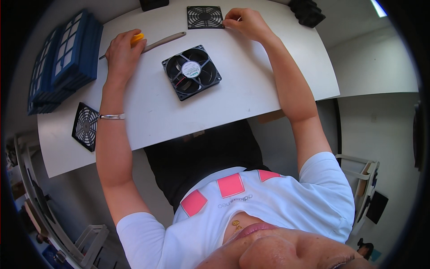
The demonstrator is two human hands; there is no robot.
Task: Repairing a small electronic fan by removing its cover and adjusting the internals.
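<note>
Near the middle of the white table [251, 89] we see a black square fan [191, 71] lying flat, its round label facing up and its frame turned a little so the corners point like a diamond. It lies between our two hands and nearer our body than either, touching neither. Beyond it, toward the far edge, a black fan grille [204, 17] lies flat. Our right hand [245, 23] rests at the grille's right edge, fingers curled down and pinching something small and pale that we cannot make out. Our left hand [122, 50] lies off to the fan's left, closed around the yellow handle of a screwdriver [142, 44] whose long shaft runs rightward toward the grille. Both forearms reach straight out from us. A second grille [85, 126] sits by the left wrist, and a stack of blue filters [62, 62] beyond it.
</note>
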